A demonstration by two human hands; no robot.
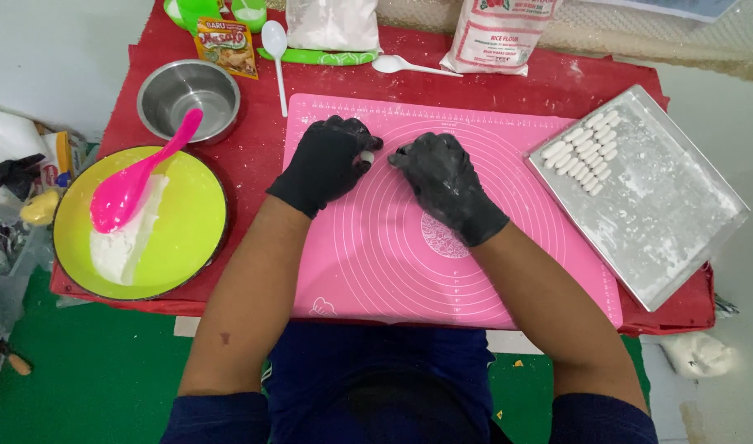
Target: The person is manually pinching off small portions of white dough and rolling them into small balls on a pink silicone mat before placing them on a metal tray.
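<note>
Two black-gloved hands over a pink mat on a red-covered bench. Far left: green bowl holding a white dough slab, with a pink spoon resting across it. Just behind it, a steel bowl. At the back edge: an orange packet, a white spoon, a green spatula, a clear flour bag, a second white spoon, then a printed flour sack. Mid-mat: left hand curled shut on a small white dough piece, pinched at the fingertips near the mat's upper part. Right hand just beside it, palm down, fingers drawn together and touching the mat, dusted with flour; whether gripping anything, cannot tell. Far right: metal tray, floured, touching the mat's edge, with rows of small white dough pellets packed in its rear corner.
</note>
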